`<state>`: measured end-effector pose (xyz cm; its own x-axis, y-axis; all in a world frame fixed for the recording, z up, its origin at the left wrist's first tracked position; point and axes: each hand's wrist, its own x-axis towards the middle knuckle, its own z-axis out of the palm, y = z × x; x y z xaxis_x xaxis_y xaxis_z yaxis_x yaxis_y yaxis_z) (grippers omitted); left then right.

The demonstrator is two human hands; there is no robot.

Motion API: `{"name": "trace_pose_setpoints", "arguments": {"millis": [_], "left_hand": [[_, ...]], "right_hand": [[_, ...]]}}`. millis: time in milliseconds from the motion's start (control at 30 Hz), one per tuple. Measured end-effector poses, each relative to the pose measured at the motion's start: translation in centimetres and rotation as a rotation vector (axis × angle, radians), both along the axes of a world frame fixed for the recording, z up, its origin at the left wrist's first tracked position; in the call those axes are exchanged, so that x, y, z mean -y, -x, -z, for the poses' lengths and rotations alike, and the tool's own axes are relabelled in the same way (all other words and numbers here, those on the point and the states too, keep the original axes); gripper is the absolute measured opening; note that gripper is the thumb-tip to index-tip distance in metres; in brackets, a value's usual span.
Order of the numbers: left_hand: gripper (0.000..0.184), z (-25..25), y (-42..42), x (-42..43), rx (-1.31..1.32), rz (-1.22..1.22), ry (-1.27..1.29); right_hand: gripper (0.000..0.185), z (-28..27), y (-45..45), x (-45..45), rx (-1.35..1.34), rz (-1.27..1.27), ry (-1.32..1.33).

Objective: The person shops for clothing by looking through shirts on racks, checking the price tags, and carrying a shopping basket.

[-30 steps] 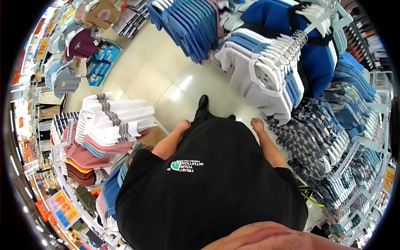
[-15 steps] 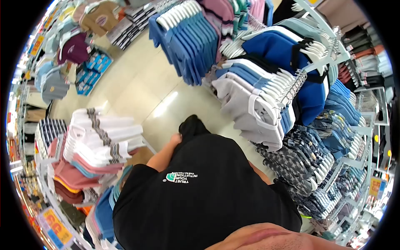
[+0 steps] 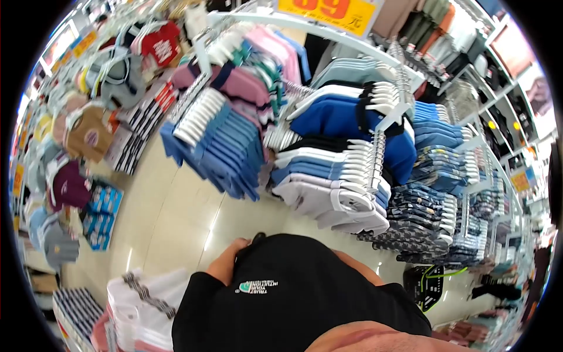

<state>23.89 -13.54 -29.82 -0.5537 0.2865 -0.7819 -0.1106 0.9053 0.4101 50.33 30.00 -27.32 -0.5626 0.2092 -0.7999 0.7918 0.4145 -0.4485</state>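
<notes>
Closely hung blue garments [image 3: 226,161], white hangers [image 3: 199,117]

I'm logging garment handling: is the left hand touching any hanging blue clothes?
No, pale floor shows between the left hand and the nearest hanging blue clothes.

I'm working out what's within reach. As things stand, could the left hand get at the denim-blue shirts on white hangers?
Probably, perhaps with a step forward: the left hand and the denim-blue shirts have floor between them, with no visible obstacle.
</notes>
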Motion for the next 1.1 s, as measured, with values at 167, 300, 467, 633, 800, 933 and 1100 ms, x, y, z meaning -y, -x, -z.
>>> {"name": "trace_pose_setpoints", "arguments": {"millis": [167, 300, 467, 633, 800, 933, 1100], "left_hand": [[0.035, -2.2, 3.8, -3.4, 0.122, 0.364, -0.056], [0.033, -4.2, 6.2, -4.7, 0.133, 0.572, -0.024], [0.030, -6.2, 8.3, -5.7, 0.119, 0.800, 0.031], [0.028, -9.2, 9.6, -9.8, 0.010, 1.070, 0.097], [0.029, -6.1, 9.6, -21.0, -0.361, 1.070, -0.145], [0.028, -9.9, 7.3, -31.8, -0.175, 0.912, -0.257], [0.038, -23.1, 5.2, -28.5, 0.120, 1.124, -0.166]], "right_hand": [[0.028, -1.5, 0.9, 3.1, 0.054, 0.045, 0.001], [0.029, -2.3, 2.2, 5.2, 0.127, 0.018, 0.019], [0.029, -3.5, 5.1, 7.5, 0.259, -0.117, 0.075], [0.030, -5.0, 11.8, 9.0, 0.425, -0.385, 0.174], [0.030, 1.1, 22.8, 11.6, 0.310, -0.887, -0.032], [0.030, -5.5, 28.0, 13.8, 0.103, -0.713, -0.087], [0.030, -10.9, 28.8, 13.9, -0.092, -0.546, -0.154]]}}
